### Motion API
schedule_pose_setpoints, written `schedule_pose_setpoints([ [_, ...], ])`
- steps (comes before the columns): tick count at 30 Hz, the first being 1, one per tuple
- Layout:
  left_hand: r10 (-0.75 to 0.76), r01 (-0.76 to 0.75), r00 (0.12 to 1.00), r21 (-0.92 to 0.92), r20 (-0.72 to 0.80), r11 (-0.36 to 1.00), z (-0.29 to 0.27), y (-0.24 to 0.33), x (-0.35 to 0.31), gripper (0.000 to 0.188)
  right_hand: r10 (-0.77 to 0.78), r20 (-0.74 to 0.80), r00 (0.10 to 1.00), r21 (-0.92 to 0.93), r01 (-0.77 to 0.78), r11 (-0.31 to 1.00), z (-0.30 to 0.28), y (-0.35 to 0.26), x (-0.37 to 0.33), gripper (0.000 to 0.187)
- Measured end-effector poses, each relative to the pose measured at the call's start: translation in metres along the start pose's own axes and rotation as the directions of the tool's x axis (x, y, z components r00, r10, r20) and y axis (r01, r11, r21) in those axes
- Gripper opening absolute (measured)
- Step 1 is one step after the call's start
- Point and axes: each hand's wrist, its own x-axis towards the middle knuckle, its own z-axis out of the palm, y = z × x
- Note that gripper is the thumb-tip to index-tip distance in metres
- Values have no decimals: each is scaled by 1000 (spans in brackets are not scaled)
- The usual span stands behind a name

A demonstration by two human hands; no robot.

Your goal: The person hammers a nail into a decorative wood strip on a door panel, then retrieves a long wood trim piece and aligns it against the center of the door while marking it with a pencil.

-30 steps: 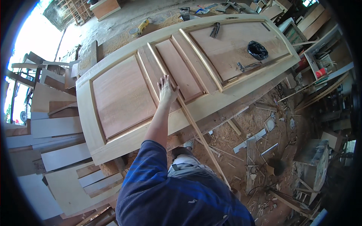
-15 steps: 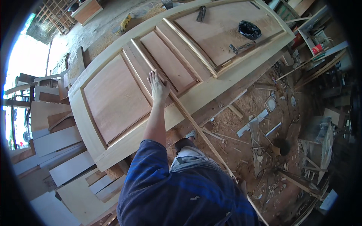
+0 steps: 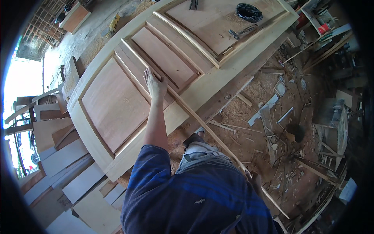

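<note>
Beyond the open left hand, pale wooden moulding is laid. Another strip is left overhanging, seemingly gripped by the right hand.

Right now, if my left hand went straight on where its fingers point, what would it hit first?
Probably the wooden stick your left hand seems to rest on, which runs on ahead; depth is unclear, though.

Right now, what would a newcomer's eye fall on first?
The large wooden door, lying slantwise across the upper middle. Next, the long wooden strip slanting from the door toward the lower right, the left hand at its upper stretch. Scrap wood litters the floor at right.
</note>
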Motion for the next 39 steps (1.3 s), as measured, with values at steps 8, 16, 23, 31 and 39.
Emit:
schedule_pose_setpoints([
  [8,-41,41,999,-35,21,999,-1,2,6,94,-18,59,998,29,16,999,9,1,-9,54],
  [16,-50,52,998,-40,42,998,0,0,6,93,20,120,993,54,-26,998,13,-10,-21,73],
  [23,-94,97,993,-41,65,994,-3,-8,10,96,82,192,978,49,-93,994,30,6,-27,79],
  [31,-77,80,995,-42,66,996,2,-6,10,92,93,140,986,117,-110,987,31,-2,-27,80],
  [39,-38,38,999,-17,21,999,3,-8,11,87,96,110,989,90,-106,990,26,-14,-30,68],
])
